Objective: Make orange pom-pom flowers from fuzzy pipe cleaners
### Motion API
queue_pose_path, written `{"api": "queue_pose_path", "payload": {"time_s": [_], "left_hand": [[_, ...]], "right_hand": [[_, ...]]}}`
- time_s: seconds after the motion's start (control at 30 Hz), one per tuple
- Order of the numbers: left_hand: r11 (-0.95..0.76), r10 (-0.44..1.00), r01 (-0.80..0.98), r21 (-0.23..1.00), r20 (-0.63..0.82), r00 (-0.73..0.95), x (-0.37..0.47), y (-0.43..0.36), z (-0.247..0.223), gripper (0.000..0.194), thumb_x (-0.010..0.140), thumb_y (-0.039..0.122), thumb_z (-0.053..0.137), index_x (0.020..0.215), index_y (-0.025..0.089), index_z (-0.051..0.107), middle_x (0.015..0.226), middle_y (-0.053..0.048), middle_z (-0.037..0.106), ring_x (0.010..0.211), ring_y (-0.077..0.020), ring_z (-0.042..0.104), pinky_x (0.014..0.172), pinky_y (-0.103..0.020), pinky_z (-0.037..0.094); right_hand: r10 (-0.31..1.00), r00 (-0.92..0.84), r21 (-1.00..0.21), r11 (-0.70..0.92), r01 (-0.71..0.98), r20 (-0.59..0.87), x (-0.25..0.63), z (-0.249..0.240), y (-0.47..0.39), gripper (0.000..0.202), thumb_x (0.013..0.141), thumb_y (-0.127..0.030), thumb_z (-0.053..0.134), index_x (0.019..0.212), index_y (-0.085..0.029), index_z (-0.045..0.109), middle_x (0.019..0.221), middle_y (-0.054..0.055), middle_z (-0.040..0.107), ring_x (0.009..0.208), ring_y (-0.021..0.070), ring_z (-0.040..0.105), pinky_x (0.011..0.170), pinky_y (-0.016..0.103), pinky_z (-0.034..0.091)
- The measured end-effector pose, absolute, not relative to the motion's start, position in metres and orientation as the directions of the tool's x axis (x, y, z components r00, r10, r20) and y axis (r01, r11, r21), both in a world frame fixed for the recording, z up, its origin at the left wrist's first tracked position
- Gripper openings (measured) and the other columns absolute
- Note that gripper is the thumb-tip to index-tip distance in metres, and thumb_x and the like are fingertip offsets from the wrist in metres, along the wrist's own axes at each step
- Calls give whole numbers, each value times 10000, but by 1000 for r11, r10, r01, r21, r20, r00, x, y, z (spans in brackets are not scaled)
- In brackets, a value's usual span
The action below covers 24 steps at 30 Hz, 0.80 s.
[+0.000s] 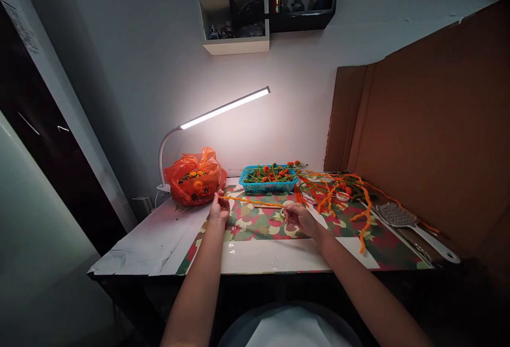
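A thin, slightly wavy orange pipe cleaner (255,201) stretches between my two hands above the table. My left hand (220,209) pinches its left end, close to the front of an orange plastic bag (195,185). At the other end, my right hand (299,217) closes its fingers round the strand; the exact grip is partly hidden. A pale ring, perhaps a tape roll, shows beside the right fingers. Just under the strand lies a thin stick (266,207). Behind the hands stands a blue basket (269,187) heaped with orange flowers on green stems.
Loose orange strands (364,214) and red sticks (316,190) lie at the right. A grey-white hairbrush (418,225) rests near the right edge, beside a tall cardboard panel (430,113). A lit lamp (225,108) arches over the table (151,240). Shelves (235,47) hang above.
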<state>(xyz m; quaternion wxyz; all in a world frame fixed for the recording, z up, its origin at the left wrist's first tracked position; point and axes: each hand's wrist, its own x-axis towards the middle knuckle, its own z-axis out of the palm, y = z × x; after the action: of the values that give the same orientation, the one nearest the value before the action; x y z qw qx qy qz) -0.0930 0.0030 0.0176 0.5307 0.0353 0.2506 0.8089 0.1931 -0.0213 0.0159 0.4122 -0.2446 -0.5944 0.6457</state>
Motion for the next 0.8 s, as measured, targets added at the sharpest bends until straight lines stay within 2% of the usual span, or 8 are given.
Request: {"api": "queue_pose_path", "payload": {"time_s": [0.1, 0.2, 0.4, 0.67, 0.8], "left_hand": [[-320, 904, -873, 369, -156, -398, -93, 3, 17, 264, 953, 218, 404, 893, 132, 646, 582, 22, 657, 414, -23, 561, 459, -91, 475], [-334, 909, -876, 347, -126, -396, -93, 3, 17, 298, 962, 230, 375, 917, 131, 652, 590, 13, 671, 448, -38, 597, 487, -103, 498], [-323, 911, -885, 336, -143, -387, -95, 5, 16, 325, 975, 205, 324, 982, 141, 642, 563, 24, 656, 423, -36, 582, 461, -99, 485], [-302, 894, -869, 391, -201, -401, -97, 7, 13, 302, 968, 201, 340, 972, 136, 635, 566, 24, 636, 379, -33, 530, 413, -105, 462], [-351, 865, -836, 422, -196, -462, -103, 9, 11, 289, 970, 199, 339, 920, 141, 618, 565, 40, 624, 339, -7, 470, 383, -77, 415]], "right_hand": [[873, -451, -959, 59, -278, 185, 195, 13, -17, 343, 694, -423, 589, 489, -178, 464, 471, -38, 385, 438, 73, 322, 463, 240, 266], [899, -405, -955, 44, -294, 167, 195, 10, -12, 340, 692, -441, 587, 501, -176, 495, 447, -44, 367, 433, 76, 310, 465, 244, 259], [907, -394, -950, 22, -312, 150, 194, 9, -10, 332, 694, -426, 590, 495, -175, 504, 436, -47, 348, 435, 76, 287, 469, 243, 255], [901, -398, -949, 47, -313, 175, 192, 10, -12, 337, 684, -428, 593, 484, -178, 488, 432, -47, 338, 430, 75, 275, 466, 244, 258], [855, -488, -960, 41, -277, 177, 190, 13, -18, 359, 686, -447, 598, 489, -182, 457, 437, -56, 314, 424, 69, 255, 445, 240, 236]]}}
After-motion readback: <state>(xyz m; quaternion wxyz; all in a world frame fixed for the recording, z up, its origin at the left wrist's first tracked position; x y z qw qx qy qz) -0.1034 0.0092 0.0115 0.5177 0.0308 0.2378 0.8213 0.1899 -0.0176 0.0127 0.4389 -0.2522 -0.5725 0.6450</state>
